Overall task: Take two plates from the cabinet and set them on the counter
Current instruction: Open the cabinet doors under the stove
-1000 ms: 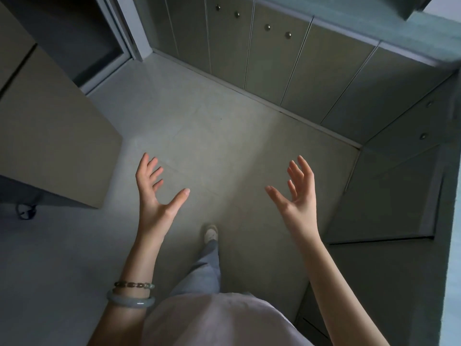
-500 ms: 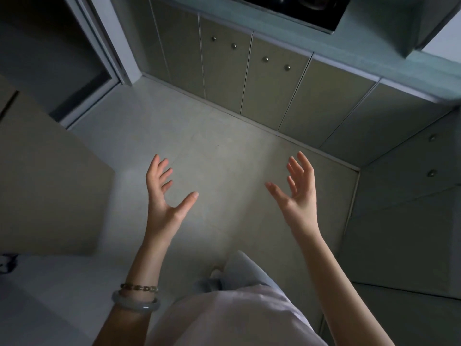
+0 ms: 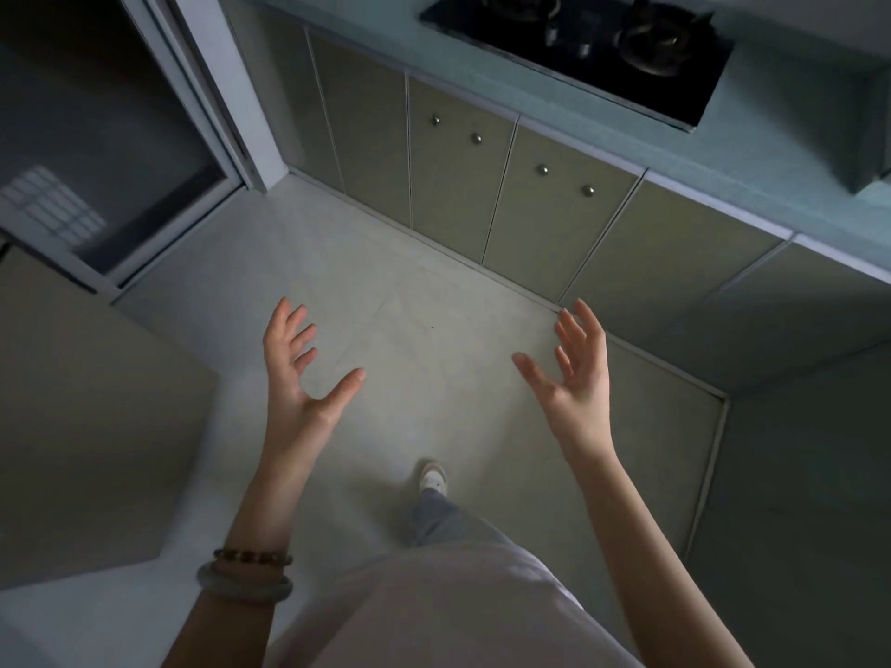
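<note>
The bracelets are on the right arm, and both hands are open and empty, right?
No. The head view shows the bracelets on the left arm, not the right. The left hand and right hand are open and empty.

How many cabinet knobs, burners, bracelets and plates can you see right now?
Cabinet knobs: 4
Burners: 2
Bracelets: 2
Plates: 0 in view
Total: 8

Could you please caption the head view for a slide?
Empty, open left hand and right hand raised before closed cabinets under a hob.
</note>
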